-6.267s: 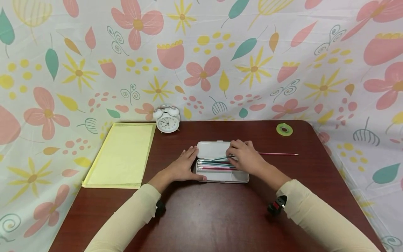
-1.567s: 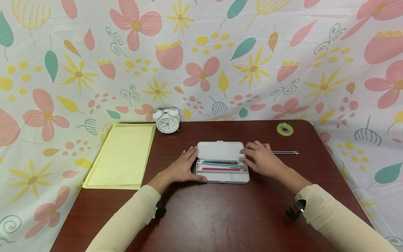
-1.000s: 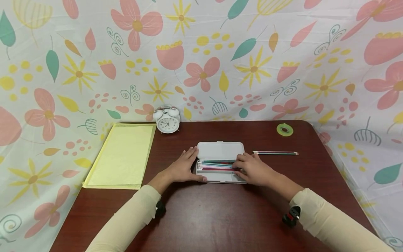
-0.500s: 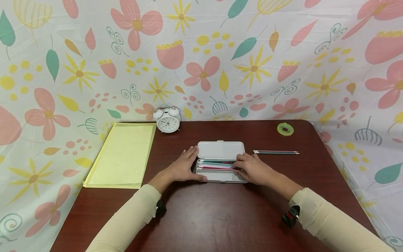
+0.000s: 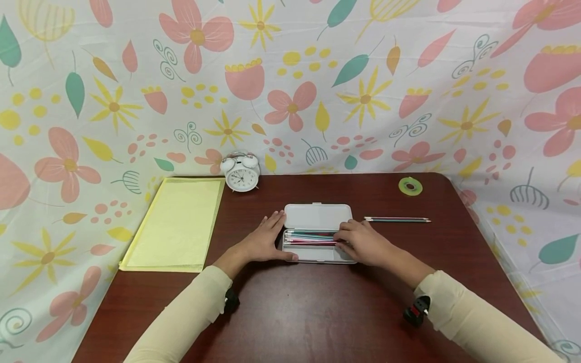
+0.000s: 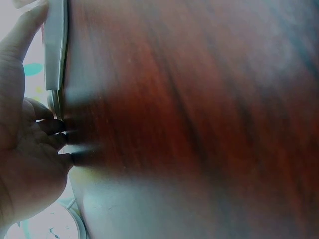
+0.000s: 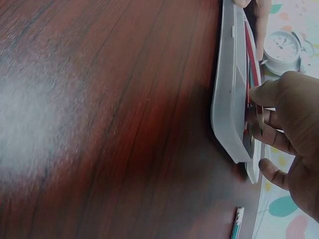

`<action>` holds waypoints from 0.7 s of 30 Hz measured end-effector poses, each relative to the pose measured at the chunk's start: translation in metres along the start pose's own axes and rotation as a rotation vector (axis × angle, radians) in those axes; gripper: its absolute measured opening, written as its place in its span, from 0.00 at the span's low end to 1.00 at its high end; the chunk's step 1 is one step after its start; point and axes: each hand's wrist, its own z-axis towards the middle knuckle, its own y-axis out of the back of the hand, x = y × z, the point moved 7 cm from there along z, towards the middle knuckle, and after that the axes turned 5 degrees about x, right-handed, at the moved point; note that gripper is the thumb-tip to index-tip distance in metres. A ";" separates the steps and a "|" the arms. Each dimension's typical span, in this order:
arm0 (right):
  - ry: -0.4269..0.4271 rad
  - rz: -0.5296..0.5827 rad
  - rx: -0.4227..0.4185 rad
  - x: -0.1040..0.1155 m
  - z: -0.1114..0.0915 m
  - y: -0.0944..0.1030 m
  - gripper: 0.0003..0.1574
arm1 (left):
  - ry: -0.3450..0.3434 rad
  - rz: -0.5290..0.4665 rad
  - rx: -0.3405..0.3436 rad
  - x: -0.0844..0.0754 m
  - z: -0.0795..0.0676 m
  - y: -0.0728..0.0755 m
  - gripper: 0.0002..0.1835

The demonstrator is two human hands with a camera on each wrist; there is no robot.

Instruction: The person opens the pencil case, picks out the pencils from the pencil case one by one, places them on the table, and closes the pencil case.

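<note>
A white pencil case [image 5: 317, 216] lies with its lid folded back on the table. Several teal, white and red pencils [image 5: 308, 237] fill its rear compartment. My left hand [image 5: 262, 243] rests at the case's left end, fingers extended and thumb on the front edge. At the right end, my right hand [image 5: 365, 244] reaches into the case. In the right wrist view its thumb and fingers pinch a red pencil [image 7: 250, 55] near the sharpened tip. Right of the case, two pencils [image 5: 397, 220] lie side by side on the table.
A white twin-bell alarm clock [image 5: 242, 174] stands at the back, beside a yellow zip folder [image 5: 172, 224]. A green roll of tape [image 5: 410, 186] lies at the back right. A flower-patterned cloth [image 5: 290, 65] hangs behind the dark wood table [image 5: 290, 312].
My right hand has set a teal pencil beside the one on the table and moved back left into the case, where it now pinches a red pencil. My left hand has stayed put.
</note>
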 end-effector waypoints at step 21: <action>-0.009 -0.042 -0.069 0.033 0.043 -0.016 0.04 | 0.001 0.008 0.004 0.002 0.001 -0.001 0.73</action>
